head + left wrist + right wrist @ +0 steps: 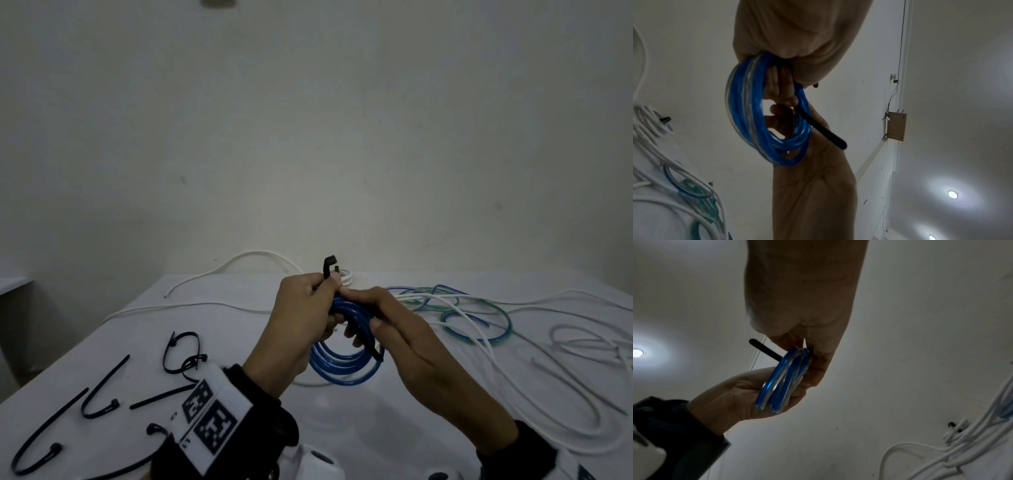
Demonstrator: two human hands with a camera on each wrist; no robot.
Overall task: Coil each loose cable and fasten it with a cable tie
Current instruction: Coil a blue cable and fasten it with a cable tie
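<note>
A coiled blue cable (342, 363) hangs upright above the white table (376, 428), held between both hands. My left hand (301, 318) grips the top of the coil, and the head end of a black cable tie (329, 268) sticks up above its fingers. My right hand (394, 325) pinches the tie's tail (376, 352) against the coil. In the left wrist view the right hand's fingers (781, 91) reach through the blue coil (748, 113) and the tie tail (824, 131) juts out. The right wrist view shows the coil (783, 381) edge-on with the tie (764, 347) behind it.
Several loose black cable ties (102, 394) lie on the table's left part. Loose white cables (565, 377) and a green-blue cable (476, 318) sprawl across the right. A bundled white cable (346, 277) sits at the back, behind the hands. The table's left edge (68, 346) runs diagonally.
</note>
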